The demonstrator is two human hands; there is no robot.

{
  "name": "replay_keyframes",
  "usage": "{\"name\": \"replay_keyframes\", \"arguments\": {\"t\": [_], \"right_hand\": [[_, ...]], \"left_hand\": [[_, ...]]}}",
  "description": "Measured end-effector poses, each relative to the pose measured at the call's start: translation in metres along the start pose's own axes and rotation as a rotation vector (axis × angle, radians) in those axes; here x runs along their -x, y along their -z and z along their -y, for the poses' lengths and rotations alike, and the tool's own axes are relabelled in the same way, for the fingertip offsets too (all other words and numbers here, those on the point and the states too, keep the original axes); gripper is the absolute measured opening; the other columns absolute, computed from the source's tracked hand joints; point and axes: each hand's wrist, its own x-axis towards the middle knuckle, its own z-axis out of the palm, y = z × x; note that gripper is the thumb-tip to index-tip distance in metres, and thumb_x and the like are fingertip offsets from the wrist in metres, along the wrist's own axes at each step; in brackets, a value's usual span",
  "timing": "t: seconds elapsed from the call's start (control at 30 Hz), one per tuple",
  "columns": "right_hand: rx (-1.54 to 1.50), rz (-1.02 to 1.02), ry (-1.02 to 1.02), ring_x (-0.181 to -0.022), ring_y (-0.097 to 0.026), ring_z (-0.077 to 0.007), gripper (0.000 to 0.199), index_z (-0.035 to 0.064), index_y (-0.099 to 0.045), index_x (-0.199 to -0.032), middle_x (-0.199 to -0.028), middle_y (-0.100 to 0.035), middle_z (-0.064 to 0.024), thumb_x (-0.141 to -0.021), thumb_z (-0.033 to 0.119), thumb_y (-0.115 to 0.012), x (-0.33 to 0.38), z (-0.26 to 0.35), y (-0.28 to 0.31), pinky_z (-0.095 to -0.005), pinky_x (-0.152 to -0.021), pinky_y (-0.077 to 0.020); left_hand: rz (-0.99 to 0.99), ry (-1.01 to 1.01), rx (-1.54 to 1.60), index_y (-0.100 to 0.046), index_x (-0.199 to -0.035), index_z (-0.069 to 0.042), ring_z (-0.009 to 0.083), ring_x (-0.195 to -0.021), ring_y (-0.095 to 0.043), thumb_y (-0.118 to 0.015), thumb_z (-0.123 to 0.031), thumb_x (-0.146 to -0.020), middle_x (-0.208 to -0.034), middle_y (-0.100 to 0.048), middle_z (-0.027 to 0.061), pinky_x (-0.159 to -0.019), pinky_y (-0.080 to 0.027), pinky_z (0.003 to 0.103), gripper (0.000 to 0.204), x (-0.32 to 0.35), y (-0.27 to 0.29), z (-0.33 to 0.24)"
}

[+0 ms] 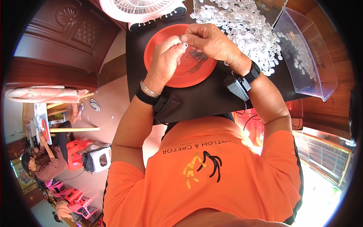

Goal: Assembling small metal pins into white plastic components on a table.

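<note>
Over a round orange-red tray (pixel 160 75), my two hands meet at the fingertips. My left hand (pixel 165 60) is closed in a pinch on a small white plastic piece (pixel 185 44), which shows at the tips of its thumb and finger. Right above that piece, my right hand (pixel 211 41) is pinched too; whatever lies between its fingertips is too small to make out. A loose heap of thin dark grey pin-like pieces (pixel 198 60) lies in the tray, partly under my right hand.
Many small white oval pieces (pixel 261 49) are heaped on the black table (pixel 211 100), right of the tray. A clear plastic bin (pixel 321 72) stands at the right edge, a white fan (pixel 138 9) at the back. Another person (pixel 49 162) sits far left near red stools (pixel 77 151).
</note>
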Motion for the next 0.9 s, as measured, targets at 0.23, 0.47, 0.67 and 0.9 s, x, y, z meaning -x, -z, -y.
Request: {"name": "replay_keyframes", "arguments": {"t": [0.23,0.47,0.67,0.9], "right_hand": [[0.081,-0.048,0.112,-0.062,-0.047,-0.0061,0.028,0.0014,-0.059,-0.078,-0.065,-0.052,0.0014,-0.092,0.025,-0.056,0.003,-0.001,-0.004,-0.0233,-0.057,-0.0414],[0.317,-0.032,0.132,-0.066,-0.058,-0.0113,0.037,-0.0002,-0.062,-0.086,-0.065,-0.06,-0.0079,-0.091,0.036,-0.056,-0.003,-0.003,0.004,-0.0278,-0.064,-0.0475],[0.806,-0.456,0.186,-0.068,-0.059,-0.033,0.024,0.0076,-0.066,-0.086,-0.071,-0.062,-0.0153,-0.084,0.031,-0.058,-0.004,-0.015,0.064,-0.0385,-0.062,-0.0467],[1.012,-0.254,-0.157,-0.079,-0.062,-0.0274,0.018,0.0103,-0.067,-0.079,-0.08,-0.066,-0.0088,-0.071,0.025,-0.06,0.006,-0.036,0.102,-0.0383,-0.069,-0.048]], "left_hand": [[0.012,-0.054,0.029,-0.058,-0.087,0.001,0.0059,-0.054,-0.044,-0.05,-0.014,-0.086,-0.066,-0.05,0.0004,-0.049,-0.037,0.021,0.017,-0.002,0.002,0.007],[0.046,-0.014,0.064,-0.056,-0.079,-0.001,0.0066,-0.053,-0.043,-0.05,-0.015,-0.086,-0.062,-0.047,-0.0002,-0.049,-0.036,0.021,0.016,-0.005,0.006,0.005],[0.017,0.05,0.087,-0.051,-0.073,-0.004,0.0089,-0.055,-0.042,-0.047,-0.016,-0.089,-0.061,-0.043,0.0001,-0.054,-0.035,0.022,0.02,-0.008,0.014,0.001],[0.027,0.066,0.103,-0.05,-0.073,-0.004,0.0088,-0.055,-0.043,-0.047,-0.016,-0.088,-0.061,-0.044,0.0008,-0.053,-0.035,0.021,0.02,-0.007,0.012,-0.001]]}}
